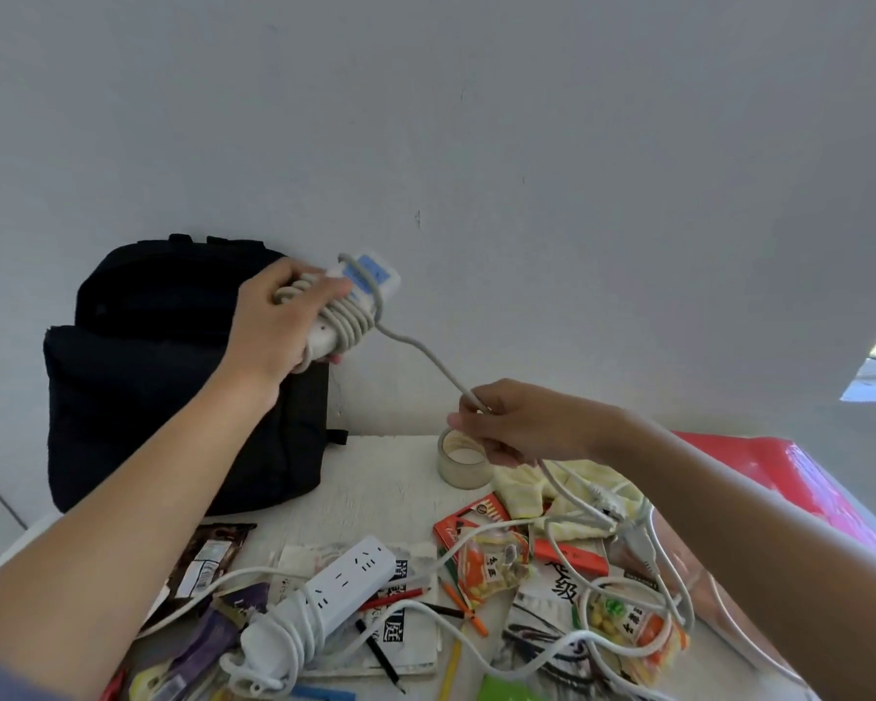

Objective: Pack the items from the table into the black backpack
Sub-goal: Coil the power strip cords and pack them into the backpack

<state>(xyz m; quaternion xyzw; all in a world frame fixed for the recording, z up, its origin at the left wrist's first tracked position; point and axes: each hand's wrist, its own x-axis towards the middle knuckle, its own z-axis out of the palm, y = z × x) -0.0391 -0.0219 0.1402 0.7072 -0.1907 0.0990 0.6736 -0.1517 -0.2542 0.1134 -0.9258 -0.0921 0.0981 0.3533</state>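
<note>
Above the white table [375, 493], the left hand [274, 321] holds a white power strip [370, 278] in the air, just in front of the upper part of the black backpack [137, 397]. Its fingers and thumb are curled round the strip and round the coils of grey-white cord [426, 354] wound about its middle. From the coils the cord runs down and to the right to the right hand [522, 422], which pinches it between thumb and curled fingers, then drops on to the table among other loose white cables.

The backpack stands upright at the far left of the table, against the pale wall; whether its top is zipped I cannot tell.

A roll of clear tape [464, 468] sits just below the right hand, and beside it lies a crumpled yellow cloth [527, 490]. Nearer the camera lies a second power strip [345, 579], its own cord bundled round one end. Around it are a brown snack wrapper [208, 559], sheets printed with black characters [405, 634], a black pencil [380, 655], a red pencil box [469, 518] and two clear packets of orange and yellow sweets [491, 569]. A glossy red surface [780, 478] shows at the right edge, behind the right forearm.
</note>
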